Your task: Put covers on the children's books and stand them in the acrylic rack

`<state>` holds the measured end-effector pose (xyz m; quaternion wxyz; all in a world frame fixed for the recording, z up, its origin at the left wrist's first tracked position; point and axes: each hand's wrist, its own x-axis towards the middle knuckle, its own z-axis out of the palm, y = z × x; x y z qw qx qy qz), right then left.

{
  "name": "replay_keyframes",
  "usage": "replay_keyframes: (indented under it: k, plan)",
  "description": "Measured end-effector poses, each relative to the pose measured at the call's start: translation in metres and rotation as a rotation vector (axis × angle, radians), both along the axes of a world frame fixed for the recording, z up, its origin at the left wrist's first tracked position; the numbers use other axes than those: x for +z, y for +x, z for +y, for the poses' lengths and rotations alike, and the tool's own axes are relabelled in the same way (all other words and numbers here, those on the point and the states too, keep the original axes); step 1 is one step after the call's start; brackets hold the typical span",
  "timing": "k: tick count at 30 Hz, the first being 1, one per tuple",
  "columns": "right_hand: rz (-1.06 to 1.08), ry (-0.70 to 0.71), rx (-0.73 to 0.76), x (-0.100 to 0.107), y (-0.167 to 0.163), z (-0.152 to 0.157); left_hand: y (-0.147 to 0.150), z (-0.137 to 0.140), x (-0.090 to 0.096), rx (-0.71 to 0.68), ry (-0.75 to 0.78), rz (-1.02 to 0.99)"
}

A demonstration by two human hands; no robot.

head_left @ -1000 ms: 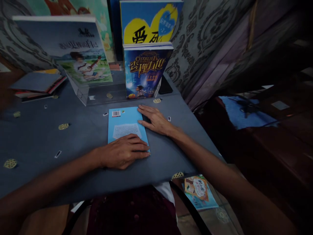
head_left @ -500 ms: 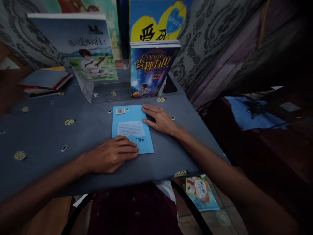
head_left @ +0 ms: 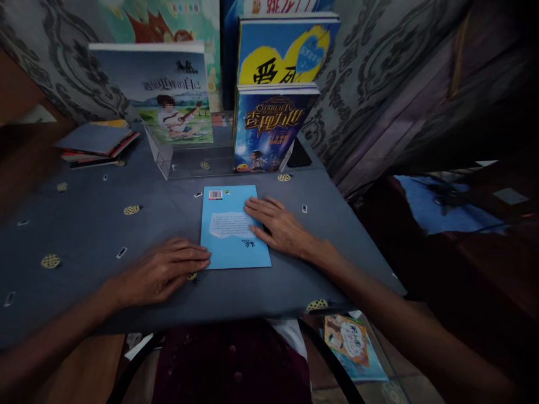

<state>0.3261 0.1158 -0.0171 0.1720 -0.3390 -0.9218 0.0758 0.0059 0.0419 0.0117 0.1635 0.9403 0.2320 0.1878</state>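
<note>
A light blue book lies flat on the grey tablecloth, its back cover up, with the barcode at the far left corner. My left hand rests flat beside its near left corner, fingertips just touching the edge. Across the book's right edge lies my right hand, palm down with the fingers stretched over the cover. Neither hand grips anything.
Behind the book, a clear acrylic stand holds a guitar-cover book and a dark blue book. A pile of thin books lies at the left, a dark phone-like object at the right. Another book lies below the table edge.
My left hand has slid left off the cover to the book's near left corner. My right hand has moved slightly nearer along the right edge. The camera view has shifted a little.
</note>
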Motion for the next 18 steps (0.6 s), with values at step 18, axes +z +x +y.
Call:
replay_keyframes:
  k: [18]
  plan:
    - [-0.045,-0.157,0.109,0.007,-0.054,0.035,0.002,-0.002,-0.004,0.052,-0.045,-0.027]
